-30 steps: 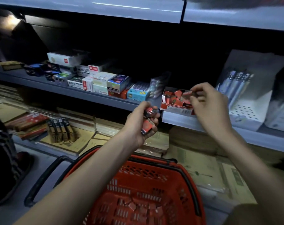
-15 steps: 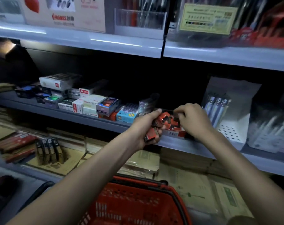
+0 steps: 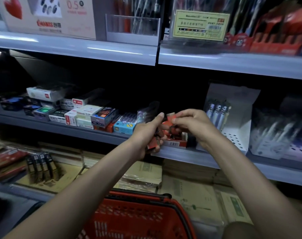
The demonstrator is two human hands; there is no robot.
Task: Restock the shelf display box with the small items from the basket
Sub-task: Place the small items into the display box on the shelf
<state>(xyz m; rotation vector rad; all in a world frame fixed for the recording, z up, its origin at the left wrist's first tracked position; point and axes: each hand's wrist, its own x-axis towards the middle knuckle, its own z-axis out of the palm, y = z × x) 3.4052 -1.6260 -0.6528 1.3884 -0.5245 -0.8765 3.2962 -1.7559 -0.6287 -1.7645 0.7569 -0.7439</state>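
Restocking looked midway: the left grip clutched a bunch of small red items just before the display box on the shelf, the right grip pinched one above it; what remained in the basket was unclear.

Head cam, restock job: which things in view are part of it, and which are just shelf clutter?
In the job:
- left hand, gripping a bunch of small red items
- right hand, pinching one red item
- display box at the shelf edge
- red basket below

Just lying about:
- blue box
- stacked small boxes
- white pen display
- yellow label
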